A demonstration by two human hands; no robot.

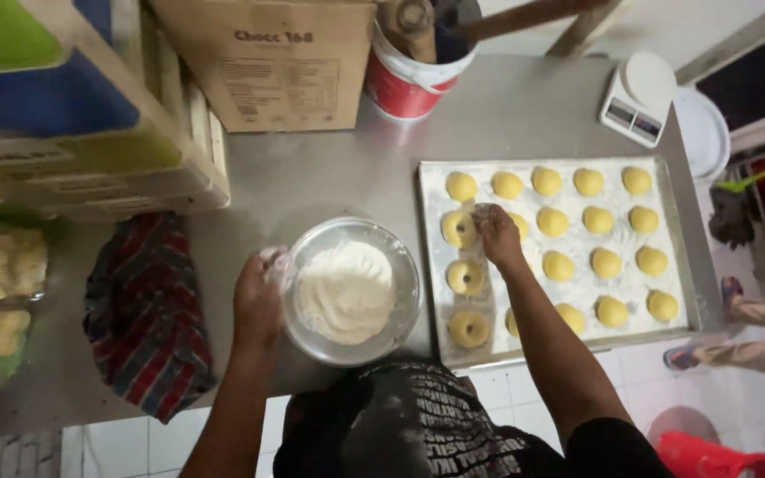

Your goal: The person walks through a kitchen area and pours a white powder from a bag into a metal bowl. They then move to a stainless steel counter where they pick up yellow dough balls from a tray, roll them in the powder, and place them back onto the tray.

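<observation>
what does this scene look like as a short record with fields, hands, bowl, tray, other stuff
left hand: grip on rim of bowl
bowl: clear, holds white flour
right hand: fingers pinched over tray, beside a dough ball
tray: rows of yellow dough balls, left column dented in the middle
surface: metal table
nearby: checked cloth, scale, red bucket, cardboard box
</observation>
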